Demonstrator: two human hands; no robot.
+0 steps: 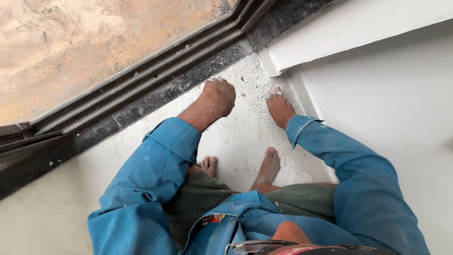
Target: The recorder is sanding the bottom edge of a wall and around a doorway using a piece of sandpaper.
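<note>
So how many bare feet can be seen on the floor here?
2. One foot peeks out beside the left knee, toes only; the other foot lies to its right, below the right hand. Parts of both are hidden by the legs.

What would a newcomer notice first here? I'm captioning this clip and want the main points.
Two dusty hands reach down to the white floor: the left hand in a fist, the right hand pressed near the wall corner. Plaster crumbs litter the floor beside a dark sliding-door track, with bare feet below.
</note>
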